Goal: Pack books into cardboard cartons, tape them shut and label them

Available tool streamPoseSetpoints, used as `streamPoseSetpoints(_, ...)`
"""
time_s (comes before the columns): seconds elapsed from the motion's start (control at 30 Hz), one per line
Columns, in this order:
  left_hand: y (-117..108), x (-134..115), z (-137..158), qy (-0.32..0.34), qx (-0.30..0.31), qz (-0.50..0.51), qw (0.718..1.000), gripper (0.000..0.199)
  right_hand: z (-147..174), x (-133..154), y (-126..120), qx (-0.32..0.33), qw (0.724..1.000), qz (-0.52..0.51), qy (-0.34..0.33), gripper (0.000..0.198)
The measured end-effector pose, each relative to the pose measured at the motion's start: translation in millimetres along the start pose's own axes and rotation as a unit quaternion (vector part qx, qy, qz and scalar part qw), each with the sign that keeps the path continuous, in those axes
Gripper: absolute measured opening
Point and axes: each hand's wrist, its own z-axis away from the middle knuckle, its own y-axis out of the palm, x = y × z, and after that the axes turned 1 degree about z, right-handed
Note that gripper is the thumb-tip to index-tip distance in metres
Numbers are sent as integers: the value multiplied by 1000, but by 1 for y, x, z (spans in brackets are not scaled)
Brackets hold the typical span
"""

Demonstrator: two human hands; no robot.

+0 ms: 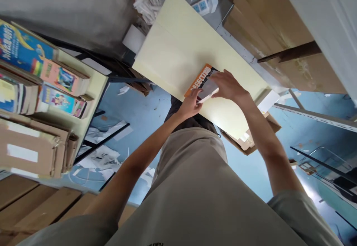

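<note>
A thick book (200,80) with an orange and black cover and large white lettering is tilted over the pale yellow tabletop (173,38). My left hand (191,104) grips its near left corner, with the thumb and fingers at the edge. On the other side, my right hand (229,85) is closed around the book's right edge, its fingers partly over a greyish part of the cover. Whether the book rests on the table or is lifted slightly, I cannot tell.
To the left, a shelf table (97,78) carries several stacked books (63,77) and flattened cardboard (28,145). A power strip (205,5) lies beyond the tabletop. Large cartons (273,19) stand at right, a white box (267,99) at the table's right end. Paper scraps (104,162) litter the blue floor.
</note>
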Motion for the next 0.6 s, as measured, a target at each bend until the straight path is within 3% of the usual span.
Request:
streamPoseSetpoints(0.07,-9,4,2,-29,-36,56,997,54,-29,-1,-6,2,1000,-27,11,71)
streamPoseSetpoints(0.17,-18,10,5,-67,-95,139,983,50,-68,-8,-11,-58,991,-106,63,52)
streamPoseSetpoints(0.27,-20,17,7,-103,-167,208,958,56,-99,-10,-18,-93,980,-155,83,49)
streamPoseSetpoints(0.47,-28,39,1,-154,-308,321,883,63,-151,7,-50,20,995,-96,29,46)
streamPoseSetpoints(0.53,-33,47,-3,-165,-340,342,860,63,-165,12,-57,8,993,-113,27,44)
streamPoseSetpoints(0.6,-37,55,-8,-182,-363,348,845,62,-176,14,-55,-49,989,-138,33,45)
